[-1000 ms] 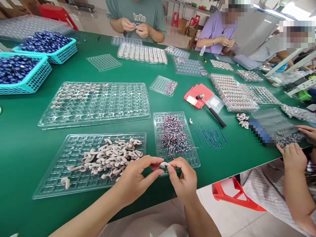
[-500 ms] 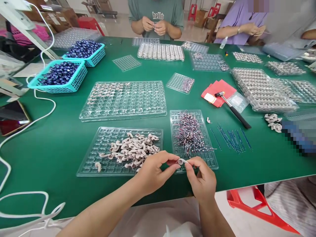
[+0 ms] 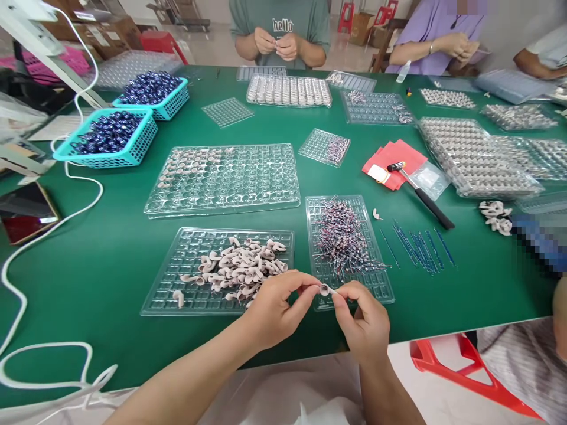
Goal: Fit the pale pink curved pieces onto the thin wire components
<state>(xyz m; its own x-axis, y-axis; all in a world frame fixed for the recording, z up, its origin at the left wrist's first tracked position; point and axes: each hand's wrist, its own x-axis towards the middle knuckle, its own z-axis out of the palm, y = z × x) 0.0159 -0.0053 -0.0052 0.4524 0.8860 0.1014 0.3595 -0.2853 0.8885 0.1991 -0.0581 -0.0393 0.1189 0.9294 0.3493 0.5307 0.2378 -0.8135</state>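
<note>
Green table (image 3: pixel 110 236): big, with people (image 3: pixel 305 20) sitting across it.
Small pale piece (image 3: pixel 325 290): between the hands, above the near end of a clear tray (image 3: pixel 378 289) of thin wires (image 3: pixel 341 236).
Right hand (image 3: pixel 364 323): finger and thumb pinch its thin end.
Left hand (image 3: pixel 278 306): fingertips close together by its round end; I can't tell what they grip.
Other tray (image 3: pixel 163 301): piled with bent pale bits (image 3: pixel 245 265).

bare forearms (image 3: pixel 190 372), slim fingers (image 3: pixel 344 313), and a pale, softly creased garment (image 3: pixel 274 386).
</note>
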